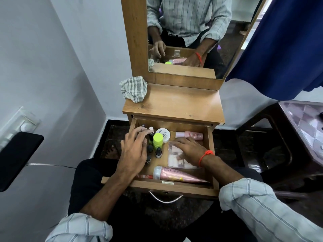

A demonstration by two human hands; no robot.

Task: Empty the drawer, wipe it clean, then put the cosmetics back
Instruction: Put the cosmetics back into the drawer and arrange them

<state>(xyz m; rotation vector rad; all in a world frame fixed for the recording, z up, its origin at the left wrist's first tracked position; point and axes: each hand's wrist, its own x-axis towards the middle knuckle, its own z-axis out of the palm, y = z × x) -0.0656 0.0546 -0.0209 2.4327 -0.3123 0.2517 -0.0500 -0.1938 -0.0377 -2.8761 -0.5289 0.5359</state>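
The wooden drawer (174,188) is pulled out under the dresser top and holds cosmetics. A neon green capped bottle (157,139), a white round jar (164,135), several small dark bottles (158,152), a pink bottle (192,135) at the back and a pink tube (176,175) along the front lie inside. My left hand (134,151) hovers over the small bottles at the left, fingers spread, holding nothing that I can see. My right hand (189,151) lies flat on a clear plastic case (174,161) at the right.
A striped grey cloth (133,89) lies bunched on the back left corner of the dresser top (178,105). A mirror (190,35) stands behind it. A blue curtain (283,48) hangs at the right, above a dark table (283,137). A black chair part (15,158) sits at the left.
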